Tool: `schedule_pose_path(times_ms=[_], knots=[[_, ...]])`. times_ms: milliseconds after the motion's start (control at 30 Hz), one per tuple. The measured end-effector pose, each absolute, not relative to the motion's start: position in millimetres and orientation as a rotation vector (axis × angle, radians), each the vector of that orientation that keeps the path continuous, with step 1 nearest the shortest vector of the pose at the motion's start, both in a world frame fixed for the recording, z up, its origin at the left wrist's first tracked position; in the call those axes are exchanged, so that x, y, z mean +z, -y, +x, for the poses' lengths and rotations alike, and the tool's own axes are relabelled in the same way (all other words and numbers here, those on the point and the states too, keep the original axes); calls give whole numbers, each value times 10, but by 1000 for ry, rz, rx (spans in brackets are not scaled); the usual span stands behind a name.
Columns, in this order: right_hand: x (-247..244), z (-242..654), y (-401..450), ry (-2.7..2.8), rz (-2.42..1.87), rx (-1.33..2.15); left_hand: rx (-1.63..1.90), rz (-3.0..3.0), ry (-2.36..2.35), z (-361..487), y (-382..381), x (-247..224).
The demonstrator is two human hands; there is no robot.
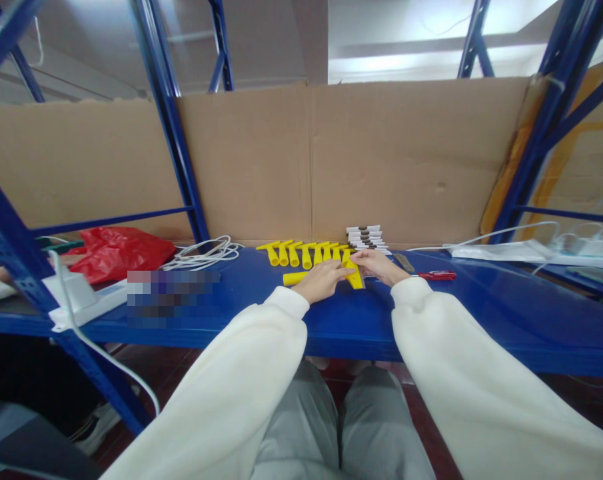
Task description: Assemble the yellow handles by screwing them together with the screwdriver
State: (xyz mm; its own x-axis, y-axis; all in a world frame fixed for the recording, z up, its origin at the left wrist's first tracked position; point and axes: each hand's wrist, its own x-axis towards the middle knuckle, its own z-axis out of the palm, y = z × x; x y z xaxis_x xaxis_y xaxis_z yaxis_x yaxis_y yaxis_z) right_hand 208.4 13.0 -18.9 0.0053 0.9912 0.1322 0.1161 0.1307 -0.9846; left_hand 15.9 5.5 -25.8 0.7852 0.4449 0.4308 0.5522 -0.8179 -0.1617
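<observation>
My left hand (pixel 324 280) is closed round a yellow scraper (pixel 294 278), its handle pointing left and its wide head (pixel 355 275) to the right. At the head's right edge, the fingers of my right hand (pixel 376 265) are bent and pinched together. Whether they grip the head's edge or a thin blade there is too small to tell. Just beyond my hands lies a row of several similar yellow scrapers (pixel 306 255), handles toward me. Behind my right hand is a stack of small white-and-dark packs (pixel 366 233).
Right of my hands lie a red-handled tool (pixel 437 275) and a flat grey strip (pixel 404 262). White cable (pixel 206 253), a red plastic bag (pixel 124 253) and a power strip (pixel 96 307) occupy the left. Cardboard (pixel 381 153) closes the back of the blue shelf (pixel 481 313).
</observation>
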Motion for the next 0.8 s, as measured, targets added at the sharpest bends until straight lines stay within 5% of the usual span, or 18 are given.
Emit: schedule_pose_path(times_ms=[800], knots=[[-85, 1959, 25, 1394, -1077, 1246, -839, -2475, 908, 110, -247, -339]])
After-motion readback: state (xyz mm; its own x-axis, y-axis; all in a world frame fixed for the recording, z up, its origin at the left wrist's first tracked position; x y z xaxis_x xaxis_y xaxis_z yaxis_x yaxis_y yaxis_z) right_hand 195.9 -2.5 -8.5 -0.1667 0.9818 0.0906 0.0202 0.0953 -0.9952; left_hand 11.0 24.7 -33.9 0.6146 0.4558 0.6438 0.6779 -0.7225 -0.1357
